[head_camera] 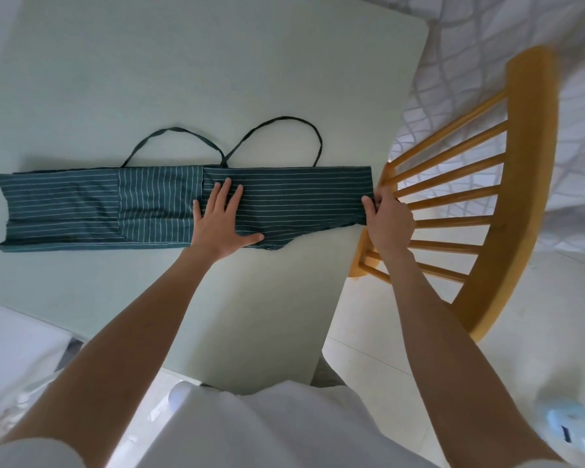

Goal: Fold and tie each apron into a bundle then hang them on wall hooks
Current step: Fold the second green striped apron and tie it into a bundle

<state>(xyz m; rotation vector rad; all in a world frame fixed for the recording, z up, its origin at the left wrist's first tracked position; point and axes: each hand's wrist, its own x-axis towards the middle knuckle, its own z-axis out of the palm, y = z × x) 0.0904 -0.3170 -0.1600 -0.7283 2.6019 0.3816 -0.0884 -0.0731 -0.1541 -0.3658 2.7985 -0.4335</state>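
While the left hand [221, 220] lies flat, fingers spread, on the folded striped apron [142, 206], right hand [387, 220] pinching its 3 o'clock end, pale table [183, 79] underneath

A dark green apron [156, 207] with thin white stripes lies folded into a long flat band across the desk [183, 79], its two straps [281, 125] seemingly looping just beyond its far edge.

You have the apron [149, 207] lying folded in a long strip across the middle of the table [183, 79]. Your left hand [222, 224] rests on its centre, your right hand [387, 221] holds its right end, and the chair [507, 197] stands just right.
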